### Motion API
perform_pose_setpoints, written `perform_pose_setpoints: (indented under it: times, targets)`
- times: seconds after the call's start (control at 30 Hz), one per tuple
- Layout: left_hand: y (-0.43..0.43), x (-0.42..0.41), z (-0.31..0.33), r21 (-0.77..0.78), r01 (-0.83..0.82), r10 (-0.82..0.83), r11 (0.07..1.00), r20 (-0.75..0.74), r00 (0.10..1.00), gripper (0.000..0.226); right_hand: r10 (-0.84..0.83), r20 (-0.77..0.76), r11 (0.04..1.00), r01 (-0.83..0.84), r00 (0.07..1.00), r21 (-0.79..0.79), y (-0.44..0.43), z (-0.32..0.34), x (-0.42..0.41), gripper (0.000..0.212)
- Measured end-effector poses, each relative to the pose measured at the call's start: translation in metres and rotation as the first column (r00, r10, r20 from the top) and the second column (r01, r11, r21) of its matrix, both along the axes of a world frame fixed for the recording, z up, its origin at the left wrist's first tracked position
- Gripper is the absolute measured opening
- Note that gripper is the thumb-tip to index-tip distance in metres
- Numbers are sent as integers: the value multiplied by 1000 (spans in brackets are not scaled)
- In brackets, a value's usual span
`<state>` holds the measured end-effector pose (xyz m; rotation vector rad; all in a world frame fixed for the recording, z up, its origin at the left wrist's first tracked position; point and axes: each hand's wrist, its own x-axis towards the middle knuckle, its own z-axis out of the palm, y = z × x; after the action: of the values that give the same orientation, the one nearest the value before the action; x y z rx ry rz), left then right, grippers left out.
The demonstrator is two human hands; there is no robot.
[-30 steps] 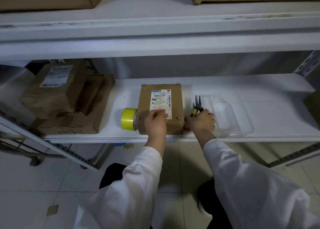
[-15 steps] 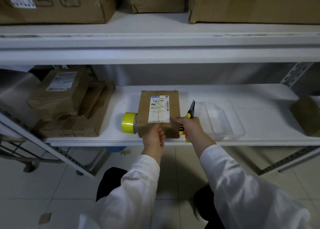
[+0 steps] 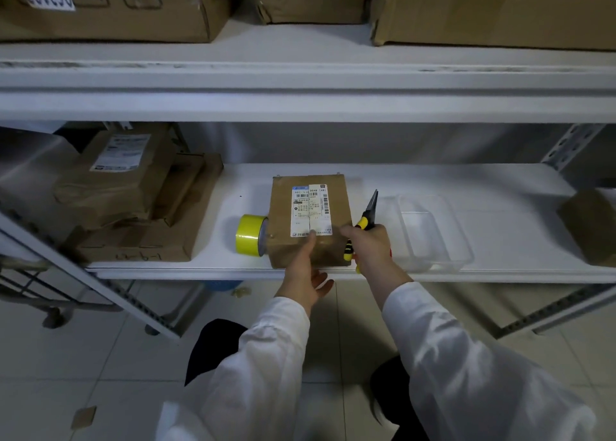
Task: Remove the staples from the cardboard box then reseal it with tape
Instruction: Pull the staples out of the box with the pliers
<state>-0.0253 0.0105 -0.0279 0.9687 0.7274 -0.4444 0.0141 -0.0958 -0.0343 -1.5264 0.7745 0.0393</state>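
Box (image 3: 310, 220): 1; yellow tape (image 3: 248, 235) just beside, 9 o'clock.
Left hand (image 3: 305, 270): fingers loose, thumb on box.
Right hand (image 3: 370, 244): grips pliers (image 3: 368, 212), 3 o'clock.

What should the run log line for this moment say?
right hand: grips pliers beside box | left hand: thumb on box top | tape roll: left of box

cardboard box (image 3: 310, 240) label (image 3: 311, 212): "D548 (48)" | remaining print: too small to read
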Motion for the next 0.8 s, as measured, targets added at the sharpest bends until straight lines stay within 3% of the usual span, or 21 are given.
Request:
perform_pose_setpoints:
  times: [0.17, 0.27, 0.4, 0.47, 0.63, 0.8]
  targets:
    - [-4, -2, -3, -65, 50, -46, 997, 71, 996, 61, -34, 18, 993, 31, 999, 113, -11, 7, -8, 32]
    - [-11, 2, 1, -116, -44, 50, 992, 52, 997, 70, -11, 35, 987, 5, 999, 160, -15, 8, -13, 29]
    - [-17, 5, 9, -84, -201, 207, 976, 62, 976, 78, 65, 141, 966, -98, 988, 239, -17, 22, -23, 42]
    - [-18, 5, 16, -43, -280, 283, 959, 97, 954, 80, 134, 184, 970, -167, 974, 179, -17, 29, -25, 46]
    - [-13, 11, 31, 21, -430, 413, 902, 240, 878, 94, 352, 158, 931, -328, 922, -159, -11, 44, -37, 43]
    - [-4, 11, 38, 165, -492, 409, 855, 369, 835, 79, 443, 63, 858, -404, 894, -316, -2, 41, -51, 45]
